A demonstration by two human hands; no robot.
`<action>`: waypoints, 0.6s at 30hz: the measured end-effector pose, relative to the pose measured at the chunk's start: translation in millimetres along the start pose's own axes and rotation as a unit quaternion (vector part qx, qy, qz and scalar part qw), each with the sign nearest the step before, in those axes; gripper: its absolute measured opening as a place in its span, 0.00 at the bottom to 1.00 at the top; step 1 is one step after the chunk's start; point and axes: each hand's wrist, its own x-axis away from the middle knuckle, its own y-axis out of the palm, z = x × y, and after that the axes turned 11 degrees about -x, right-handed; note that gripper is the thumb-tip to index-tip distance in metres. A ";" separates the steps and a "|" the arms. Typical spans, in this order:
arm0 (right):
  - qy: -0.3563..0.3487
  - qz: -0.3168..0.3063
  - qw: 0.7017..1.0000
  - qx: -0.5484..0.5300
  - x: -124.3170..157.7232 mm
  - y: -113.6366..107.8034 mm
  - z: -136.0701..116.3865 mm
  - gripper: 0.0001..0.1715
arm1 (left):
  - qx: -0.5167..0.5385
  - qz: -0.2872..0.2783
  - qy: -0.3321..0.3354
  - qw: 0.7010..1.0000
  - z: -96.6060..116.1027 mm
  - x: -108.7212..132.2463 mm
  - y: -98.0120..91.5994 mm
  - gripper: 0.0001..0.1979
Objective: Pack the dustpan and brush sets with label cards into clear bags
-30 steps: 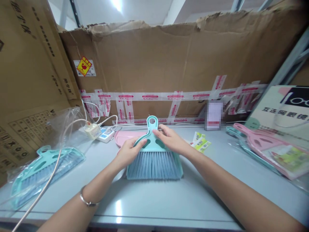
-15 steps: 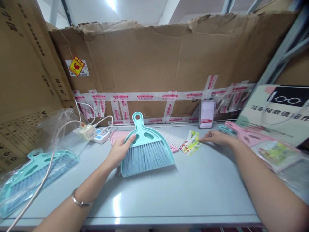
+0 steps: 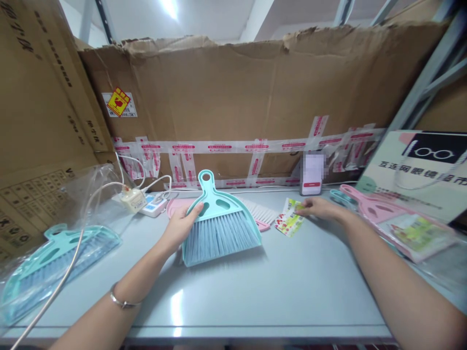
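Note:
A teal dustpan with a blue-bristled brush nested in it (image 3: 219,221) is tipped up off the grey table (image 3: 255,291) at the middle. My left hand (image 3: 181,225) grips its left edge, thumb on top. My right hand (image 3: 318,208) reaches to the right and pinches the edge of a small stack of green and yellow paper cards (image 3: 289,221) lying on the table. A pink dustpan and brush (image 3: 260,214) lies behind the teal set, partly hidden.
A bagged teal brush set (image 3: 51,262) lies at the left under a white cable (image 3: 73,253). A power strip (image 3: 146,203) sits at the back left, a phone (image 3: 313,174) leans on the cardboard wall (image 3: 233,107), and bagged pink and teal sets (image 3: 397,221) lie at the right.
My right hand left the teal brush, moved right and took hold of the paper cards. My left hand tipped the teal set up and to the left.

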 end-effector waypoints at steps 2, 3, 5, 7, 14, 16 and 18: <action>-0.008 0.006 0.999 -0.040 5.5 -4.4 -13.7 0.16 | 0.002 0.005 0.001 1.000 -0.3 0.0 -0.1 0.24; -0.015 0.012 0.998 -0.055 10.0 -7.3 -23.4 0.15 | 0.003 0.010 0.003 1.000 -0.4 0.1 -0.1 0.23; -0.050 0.035 0.993 -0.105 24.1 -13.2 -49.2 0.15 | 0.005 0.028 0.002 1.000 -0.3 0.2 0.2 0.22; -0.113 0.057 0.969 -0.212 45.4 -16.4 -81.4 0.16 | 0.010 0.047 -0.005 0.999 0.0 0.2 1.2 0.21; -0.242 -0.216 0.802 -0.501 113.5 34.1 -173.2 0.19 | 0.137 0.048 -0.042 0.989 -0.1 1.8 11.6 0.22; -0.187 -0.244 0.827 -0.470 113.4 63.9 -179.8 0.18 | 0.181 0.037 -0.064 0.981 2.6 3.9 14.6 0.22; -0.143 -0.212 0.854 -0.454 107.0 90.6 -178.7 0.16 | 0.225 0.027 -0.090 0.970 7.0 6.5 16.6 0.22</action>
